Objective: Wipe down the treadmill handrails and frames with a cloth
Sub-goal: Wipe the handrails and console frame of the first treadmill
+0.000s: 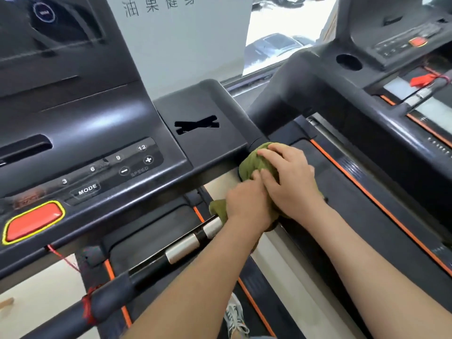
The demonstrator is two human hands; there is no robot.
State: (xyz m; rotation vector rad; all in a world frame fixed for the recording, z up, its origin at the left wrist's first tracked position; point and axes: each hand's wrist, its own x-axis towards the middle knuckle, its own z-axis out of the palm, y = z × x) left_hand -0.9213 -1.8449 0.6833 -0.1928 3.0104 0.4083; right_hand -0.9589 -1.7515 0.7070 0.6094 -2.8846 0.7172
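- Head view: I take the console (97,148) as my landmark. It fills the upper left, with the speed keys and the red stop button (34,223) on its lower-left face.
- The green cloth (259,162) is bunched at the console's lower right corner, just where the handrail (186,243) runs in under it. One end wraps the bar and the other is pushed up against the corner.
- My left hand (247,204) is curled round the cloth-covered bar, next to the silver sensor sleeves. I judge it grips that way so the fabric hugs the tube all round.
- My right hand (286,177) lies over the upper wad, touching the left hand, its fingers curving over the cloth and pressing it into the joint. Both hands are together and clamped on the cloth, neither one free.
- Two hands on one cloth suits a tight corner: one steadies the wrap while the other bears down on the seam.
- I judge the task to be mid-course, with the long black run of rail below the console unwiped at this moment.
- A red cord (63,260) hangs under the console near the stop button, and I would keep the cloth from snagging it.
- To the right of the console stands a second treadmill (391,69), well apart from my hands.
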